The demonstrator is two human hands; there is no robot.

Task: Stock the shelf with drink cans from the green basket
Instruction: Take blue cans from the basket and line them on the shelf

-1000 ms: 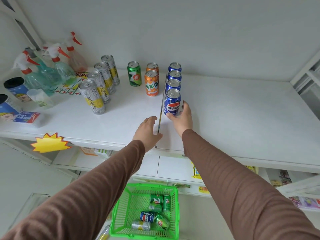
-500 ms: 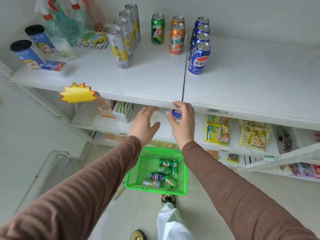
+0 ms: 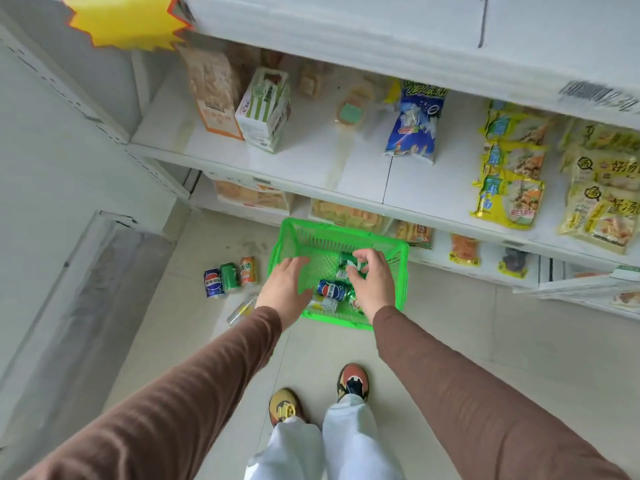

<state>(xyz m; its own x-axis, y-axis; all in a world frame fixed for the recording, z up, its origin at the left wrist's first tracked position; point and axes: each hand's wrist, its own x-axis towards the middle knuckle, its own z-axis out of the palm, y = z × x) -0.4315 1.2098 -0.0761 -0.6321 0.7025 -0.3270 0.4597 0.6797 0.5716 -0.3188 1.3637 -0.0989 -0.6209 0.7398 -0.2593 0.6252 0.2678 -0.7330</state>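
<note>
The green basket [image 3: 398, 252] stands on the floor below the shelves. Inside it lie a blue cola can [image 3: 331, 289], a green can [image 3: 345, 259] and a silver-and-yellow can [image 3: 322, 305]. My left hand [image 3: 285, 284] hovers over the basket's left side with fingers spread and holds nothing. Over the right side is my right hand [image 3: 373, 280], its fingers loosely curled above the green can, and it holds nothing. Only the front edge of the top shelf [image 3: 381, 39] shows; the cans standing on it are out of view.
On the floor left of the basket stand a blue can [image 3: 213, 284], a green can [image 3: 229, 277] and an orange can [image 3: 248, 270], with a silver can [image 3: 242, 310] lying nearby. Lower shelves [image 3: 311, 161] hold cartons and snack bags. My shoes [image 3: 353, 381] are just behind the basket.
Both hands left the top shelf, where the right hand let go of a blue can, and dropped to above the basket. The view swung down from the shelf to the floor.
</note>
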